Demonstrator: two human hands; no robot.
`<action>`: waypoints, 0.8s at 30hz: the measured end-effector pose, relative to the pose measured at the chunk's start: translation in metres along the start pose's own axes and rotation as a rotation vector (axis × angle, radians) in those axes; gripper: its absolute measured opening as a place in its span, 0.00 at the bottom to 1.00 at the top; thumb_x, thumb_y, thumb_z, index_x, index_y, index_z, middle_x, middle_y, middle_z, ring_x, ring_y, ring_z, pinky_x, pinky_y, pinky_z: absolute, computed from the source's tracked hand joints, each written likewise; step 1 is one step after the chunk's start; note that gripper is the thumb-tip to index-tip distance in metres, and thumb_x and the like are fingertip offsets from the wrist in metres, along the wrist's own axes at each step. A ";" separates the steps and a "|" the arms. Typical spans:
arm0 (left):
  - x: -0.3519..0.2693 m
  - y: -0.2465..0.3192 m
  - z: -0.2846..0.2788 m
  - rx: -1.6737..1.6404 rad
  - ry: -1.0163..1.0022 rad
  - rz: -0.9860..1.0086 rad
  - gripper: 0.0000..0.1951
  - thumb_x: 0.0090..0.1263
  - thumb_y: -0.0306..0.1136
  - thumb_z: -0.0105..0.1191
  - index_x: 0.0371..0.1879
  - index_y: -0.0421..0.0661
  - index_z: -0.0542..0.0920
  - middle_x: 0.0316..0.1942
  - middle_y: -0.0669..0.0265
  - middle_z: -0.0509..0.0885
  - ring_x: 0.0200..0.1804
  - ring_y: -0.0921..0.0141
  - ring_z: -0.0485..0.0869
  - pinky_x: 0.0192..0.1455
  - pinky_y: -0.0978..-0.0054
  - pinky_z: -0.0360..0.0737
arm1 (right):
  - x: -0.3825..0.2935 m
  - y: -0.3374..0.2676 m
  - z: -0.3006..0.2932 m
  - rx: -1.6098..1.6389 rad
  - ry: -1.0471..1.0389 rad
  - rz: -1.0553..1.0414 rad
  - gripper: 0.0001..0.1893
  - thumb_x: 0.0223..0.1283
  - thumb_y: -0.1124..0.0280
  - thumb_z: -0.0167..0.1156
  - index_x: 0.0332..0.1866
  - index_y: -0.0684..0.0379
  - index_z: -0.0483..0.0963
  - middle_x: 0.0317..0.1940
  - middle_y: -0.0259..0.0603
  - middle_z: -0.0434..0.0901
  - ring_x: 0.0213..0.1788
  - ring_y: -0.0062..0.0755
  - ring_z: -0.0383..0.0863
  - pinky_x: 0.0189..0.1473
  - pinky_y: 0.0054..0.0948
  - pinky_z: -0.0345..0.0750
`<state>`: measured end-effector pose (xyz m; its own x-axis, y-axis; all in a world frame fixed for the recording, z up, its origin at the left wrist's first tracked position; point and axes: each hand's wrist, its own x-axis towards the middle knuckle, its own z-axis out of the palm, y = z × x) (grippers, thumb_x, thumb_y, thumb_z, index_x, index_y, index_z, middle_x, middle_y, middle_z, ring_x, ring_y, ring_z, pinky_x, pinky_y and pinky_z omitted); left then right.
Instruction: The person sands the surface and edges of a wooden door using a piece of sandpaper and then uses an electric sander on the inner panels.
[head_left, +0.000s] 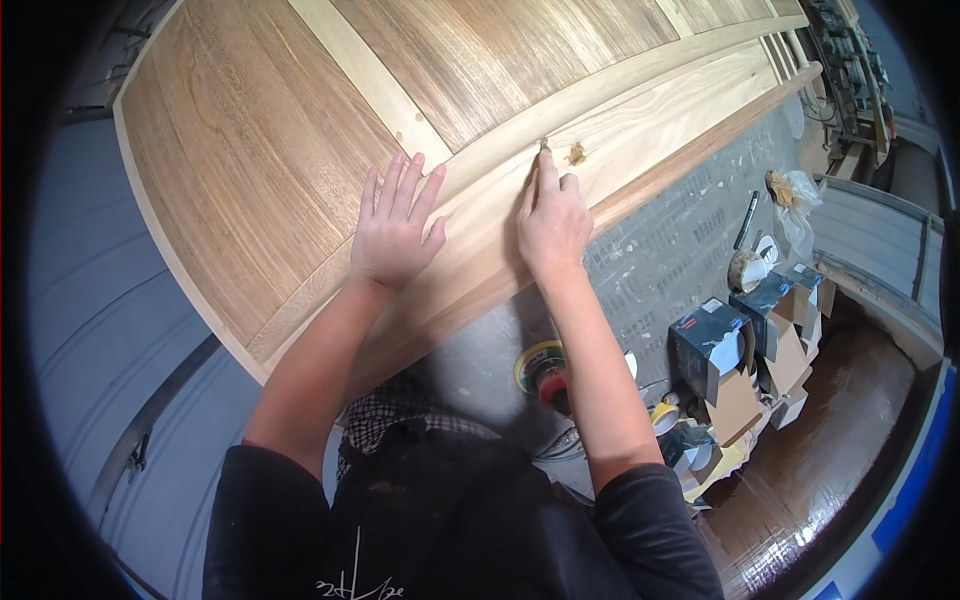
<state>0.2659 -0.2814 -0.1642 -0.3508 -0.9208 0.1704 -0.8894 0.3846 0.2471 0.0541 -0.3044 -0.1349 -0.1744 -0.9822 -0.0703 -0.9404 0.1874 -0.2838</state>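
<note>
A large panelled wooden furniture piece (247, 142) lies before me, with darker panels between pale rails. My left hand (397, 232) rests flat with spread fingers across the panel's lower edge and the pale rail. My right hand (555, 217) points its index finger at a small dark spot on the pale side board (660, 127); whether something small sits under the fingertip, I cannot tell. Just right of that finger is a brown patch of filler or a knot (576, 154) on the same board. Two small brown spots mark the pale cross rail (375, 82).
Below the wood lies a grey, paint-flecked worktop (637, 255). At the right stand several opened dark cardboard boxes (709, 337), a black marker (747, 220), a plastic bag (801, 214) with a tan lump and a tape roll (746, 270). A red-and-black round tool (553, 386) lies near my right forearm.
</note>
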 end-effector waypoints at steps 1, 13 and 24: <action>0.000 0.001 0.000 -0.003 0.001 0.001 0.35 0.64 0.40 0.62 0.74 0.52 0.72 0.74 0.55 0.71 0.77 0.53 0.68 0.79 0.43 0.61 | -0.002 0.001 0.005 -0.031 0.079 -0.085 0.23 0.72 0.66 0.56 0.70 0.54 0.74 0.38 0.51 0.78 0.40 0.53 0.83 0.41 0.47 0.81; 0.000 0.000 0.000 0.017 0.013 0.005 0.34 0.66 0.41 0.61 0.74 0.51 0.72 0.75 0.55 0.71 0.77 0.53 0.68 0.79 0.44 0.62 | -0.013 0.023 -0.001 0.011 0.082 -0.184 0.21 0.72 0.68 0.56 0.68 0.57 0.76 0.36 0.53 0.78 0.36 0.55 0.82 0.37 0.48 0.80; 0.002 0.002 0.000 0.003 0.013 0.017 0.33 0.66 0.40 0.60 0.73 0.50 0.73 0.74 0.54 0.72 0.77 0.53 0.69 0.79 0.44 0.62 | 0.003 0.041 0.009 -0.060 0.107 -0.069 0.27 0.72 0.67 0.56 0.74 0.59 0.69 0.38 0.52 0.78 0.37 0.52 0.82 0.36 0.46 0.80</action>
<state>0.2636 -0.2827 -0.1636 -0.3624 -0.9132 0.1866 -0.8843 0.4001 0.2408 0.0177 -0.3000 -0.1549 -0.1359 -0.9894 0.0510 -0.9665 0.1211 -0.2265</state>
